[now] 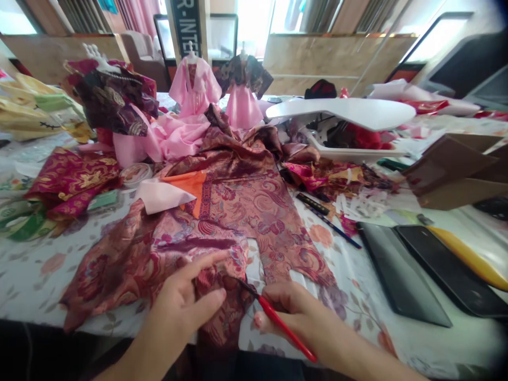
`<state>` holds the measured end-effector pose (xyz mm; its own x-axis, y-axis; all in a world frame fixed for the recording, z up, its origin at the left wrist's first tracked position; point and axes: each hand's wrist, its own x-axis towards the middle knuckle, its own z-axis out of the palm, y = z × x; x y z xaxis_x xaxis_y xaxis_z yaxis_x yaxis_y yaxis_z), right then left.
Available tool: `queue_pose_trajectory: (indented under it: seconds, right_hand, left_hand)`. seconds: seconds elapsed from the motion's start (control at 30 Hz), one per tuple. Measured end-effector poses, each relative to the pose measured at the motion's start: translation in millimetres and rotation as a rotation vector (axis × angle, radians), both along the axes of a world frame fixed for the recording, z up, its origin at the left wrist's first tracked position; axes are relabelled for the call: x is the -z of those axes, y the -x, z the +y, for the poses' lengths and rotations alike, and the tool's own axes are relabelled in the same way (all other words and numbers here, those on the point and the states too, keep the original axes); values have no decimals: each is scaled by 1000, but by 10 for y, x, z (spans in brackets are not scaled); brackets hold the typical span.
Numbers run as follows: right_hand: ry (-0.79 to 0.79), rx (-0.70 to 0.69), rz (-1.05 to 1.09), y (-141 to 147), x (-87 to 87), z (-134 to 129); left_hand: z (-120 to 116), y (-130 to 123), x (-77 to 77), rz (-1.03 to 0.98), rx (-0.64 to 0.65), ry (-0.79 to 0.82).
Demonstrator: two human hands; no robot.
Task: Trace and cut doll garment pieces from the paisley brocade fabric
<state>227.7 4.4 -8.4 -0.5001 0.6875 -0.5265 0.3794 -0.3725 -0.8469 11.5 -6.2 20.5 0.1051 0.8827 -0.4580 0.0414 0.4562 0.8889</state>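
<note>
A large piece of reddish-brown brocade (pixel 254 211) with swirling flowers lies over the near part of the table, its lower edge hanging off the front. My left hand (pixel 190 301) rests on this cloth, index finger stretched out and thumb apart from it. In my right hand (pixel 289 307) is a slim red-handled tool (pixel 286 328), its dark tip touching the cloth just right of my left thumb. The exact kind of tool is hard to tell. An orange piece (pixel 190 188) and a pale pink piece (pixel 164 196) lie on the brocade.
Small dress forms in a pink robe (pixel 194 87) and a pink skirt (pixel 243 108) stand at the back. A white board (pixel 341 112) is behind right. Pens (pixel 329 219), a dark flat case (pixel 400 270), a black phone-like object (pixel 452 270) and a cardboard box (pixel 448 174) lie right.
</note>
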Motion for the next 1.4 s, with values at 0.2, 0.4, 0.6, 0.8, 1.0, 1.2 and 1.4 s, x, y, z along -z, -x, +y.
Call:
queue_pose_trajectory:
  seconds: [0.2, 0.4, 0.6, 0.8, 1.0, 1.2, 1.4]
  right_hand:
    - [8, 24, -6, -23, 41, -15]
    - [89, -47, 50, 1, -105, 71]
    - [116, -88, 82, 14, -183, 129]
    - [92, -88, 66, 14, -140, 108]
    - [56, -39, 78, 26, -114, 98]
    - [32, -17, 67, 73, -151, 86]
    - [47, 11, 85, 84, -118, 50]
  left_hand:
    - [272, -76, 158, 46, 47, -79]
    - [215, -71, 219, 199, 18, -238]
    - [213, -81, 183, 271, 32, -266]
    - [212, -67, 171, 292, 49, -300]
    - [249, -76, 171, 309, 84, -391]
    - [262, -75, 168, 331, 111, -419]
    - [263, -68, 176, 323, 124, -411]
